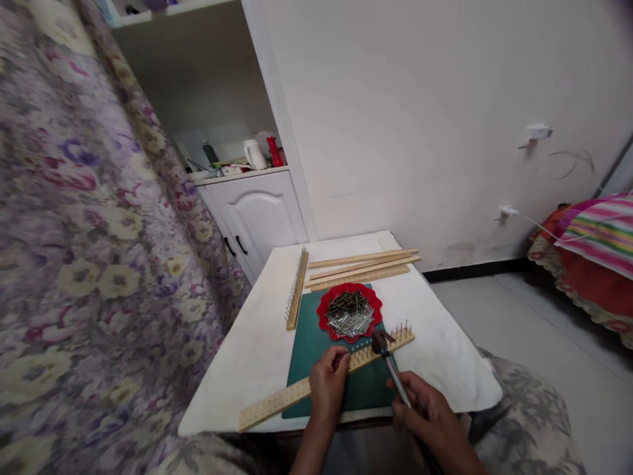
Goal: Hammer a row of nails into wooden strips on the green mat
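Note:
My right hand point(429, 410) is wrapped round the handle of a hammer point(394, 373). Its dark head is over a pale wooden strip point(277, 403), among nails standing in the strip's right part. My left hand point(328, 384) rests across the strip's middle, thumb and fingers pinched beside the row of nails; what is between the fingertips is too small to make out. Dotted holes mark the strip's left part. Beneath it lies a green mat point(307, 343). Just beyond the hands, a red scalloped bowl point(323, 307) holds many loose nails point(350, 313).
Another strip studded with nails point(297, 290) lies at the table's left. Several wooden strips point(363, 266) lie behind the bowl. A white cloth covers the table point(445, 359). A floral curtain point(113, 264) hangs at left; a white cabinet point(262, 218) stands beyond.

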`<state>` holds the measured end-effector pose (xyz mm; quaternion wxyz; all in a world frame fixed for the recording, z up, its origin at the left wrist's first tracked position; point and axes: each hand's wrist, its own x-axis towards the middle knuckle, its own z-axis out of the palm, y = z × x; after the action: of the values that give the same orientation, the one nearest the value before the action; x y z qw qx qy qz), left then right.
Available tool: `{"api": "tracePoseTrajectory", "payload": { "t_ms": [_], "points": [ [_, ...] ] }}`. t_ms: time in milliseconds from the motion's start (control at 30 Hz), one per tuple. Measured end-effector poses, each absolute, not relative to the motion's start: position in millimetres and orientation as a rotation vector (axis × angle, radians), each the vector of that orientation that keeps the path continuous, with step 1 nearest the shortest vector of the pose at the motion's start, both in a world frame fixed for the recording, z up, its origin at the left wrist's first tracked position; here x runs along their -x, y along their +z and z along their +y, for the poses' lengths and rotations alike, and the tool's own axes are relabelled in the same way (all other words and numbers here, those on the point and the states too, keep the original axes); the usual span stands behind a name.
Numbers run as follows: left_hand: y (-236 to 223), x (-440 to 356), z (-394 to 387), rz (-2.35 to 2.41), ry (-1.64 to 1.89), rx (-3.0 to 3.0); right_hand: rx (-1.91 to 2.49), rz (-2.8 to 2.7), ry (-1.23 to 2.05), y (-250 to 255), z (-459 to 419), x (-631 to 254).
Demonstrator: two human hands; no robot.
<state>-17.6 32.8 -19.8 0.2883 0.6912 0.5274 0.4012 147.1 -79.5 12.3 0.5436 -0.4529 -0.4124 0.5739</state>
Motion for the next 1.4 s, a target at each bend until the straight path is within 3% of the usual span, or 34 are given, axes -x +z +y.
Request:
{"api": "tracePoseTrajectory", "payload": {
  "t_ms": [233,1067,1400],
  "points": [
    [-24,17,33,1.429,1.049,-1.859,1.047,-1.114,1.386,29,-62,-130],
    [-23,20,32,1.400,1.040,-1.868,1.067,-1.156,1.308,17,-61,-126],
    [18,23,66,1.418,0.921,-2.192,1.093,-0.967,1.340,-6,-74,-157]
  ]
}}
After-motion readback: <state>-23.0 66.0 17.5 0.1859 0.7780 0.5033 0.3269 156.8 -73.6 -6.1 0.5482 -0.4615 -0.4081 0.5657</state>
